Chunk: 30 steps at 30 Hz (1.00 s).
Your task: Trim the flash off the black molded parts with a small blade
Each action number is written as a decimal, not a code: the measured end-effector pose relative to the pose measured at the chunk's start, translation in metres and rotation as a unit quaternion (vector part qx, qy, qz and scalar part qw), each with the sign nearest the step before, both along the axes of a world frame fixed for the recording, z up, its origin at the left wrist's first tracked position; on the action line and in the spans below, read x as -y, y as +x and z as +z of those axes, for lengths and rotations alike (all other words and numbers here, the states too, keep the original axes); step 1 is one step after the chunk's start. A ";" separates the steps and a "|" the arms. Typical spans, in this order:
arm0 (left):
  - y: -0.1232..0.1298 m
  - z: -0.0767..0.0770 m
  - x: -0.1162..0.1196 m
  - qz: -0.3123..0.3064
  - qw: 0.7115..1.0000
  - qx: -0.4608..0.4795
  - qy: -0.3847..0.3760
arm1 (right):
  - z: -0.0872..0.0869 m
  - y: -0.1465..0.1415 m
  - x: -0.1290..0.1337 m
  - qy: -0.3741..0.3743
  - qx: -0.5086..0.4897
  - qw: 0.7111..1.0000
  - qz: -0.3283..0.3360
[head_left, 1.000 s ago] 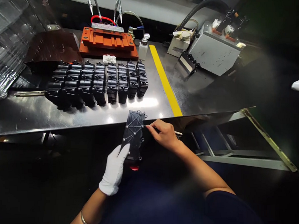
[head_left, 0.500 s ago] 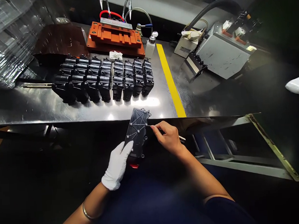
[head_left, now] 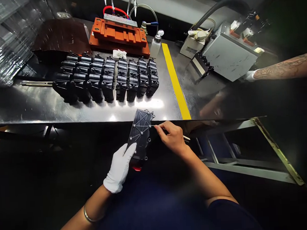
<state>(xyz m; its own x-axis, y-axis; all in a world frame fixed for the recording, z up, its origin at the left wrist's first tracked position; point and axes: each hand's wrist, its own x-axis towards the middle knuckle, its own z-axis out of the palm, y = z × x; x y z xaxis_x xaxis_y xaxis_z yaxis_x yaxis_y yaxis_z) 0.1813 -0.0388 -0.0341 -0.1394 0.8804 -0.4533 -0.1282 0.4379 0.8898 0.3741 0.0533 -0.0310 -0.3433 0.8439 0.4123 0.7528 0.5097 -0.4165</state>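
Observation:
A black ribbed plastic part [head_left: 142, 129] with small round studs is tilted in front of the bench edge, a bit of red at its lower end. My left hand [head_left: 120, 164], in a white glove, grips its lower left side. Bare, my right hand [head_left: 172, 136] pinches a thin tweezer-like tool [head_left: 186, 138]; the tool's tip touches or nearly touches the part's right edge, and its pale rear end sticks out behind the hand. Several black parts [head_left: 107, 78] stand in a row on the metal bench [head_left: 27, 109].
An orange fixture [head_left: 118, 36] and a white pump bottle [head_left: 155, 46] stand behind the row. Yellow tape [head_left: 176, 83] crosses the bench. Right of it are a grey box [head_left: 230, 52] and another person's gloved hand [head_left: 250, 76]. Plastic wrap [head_left: 6, 47] lies at left.
The other person's gloved hand and forearm have moved in from the right edge to beside the grey box. My hands keep their hold, with only a slight shift of the view.

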 end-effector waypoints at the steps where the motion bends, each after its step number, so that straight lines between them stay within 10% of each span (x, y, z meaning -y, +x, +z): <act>1: 0.000 0.000 0.000 -0.001 1.000 -0.001 0.000 | 0.000 0.000 0.000 -0.003 0.000 1.000 -0.001; 23: -0.007 -0.002 -0.001 -0.018 0.999 0.027 0.002 | 0.003 -0.009 0.013 -0.045 -0.129 0.989 -0.052; 27: -0.045 0.008 -0.001 -0.128 0.991 0.010 -0.026 | 0.008 0.002 0.003 -0.222 -0.265 0.935 -0.083; 30: -0.073 0.011 0.003 -0.149 0.987 -0.023 -0.057 | 0.000 0.001 0.012 -0.501 -0.300 0.810 0.049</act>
<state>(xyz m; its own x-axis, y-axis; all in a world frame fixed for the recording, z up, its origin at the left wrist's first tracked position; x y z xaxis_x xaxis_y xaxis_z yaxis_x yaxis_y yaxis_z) 0.1082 -0.0418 -0.0233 0.0951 0.8290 -0.5511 0.0597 0.5478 0.8345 0.3746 0.0414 -0.0314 -0.4211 0.8388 -0.3450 0.2380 -0.2649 -0.9345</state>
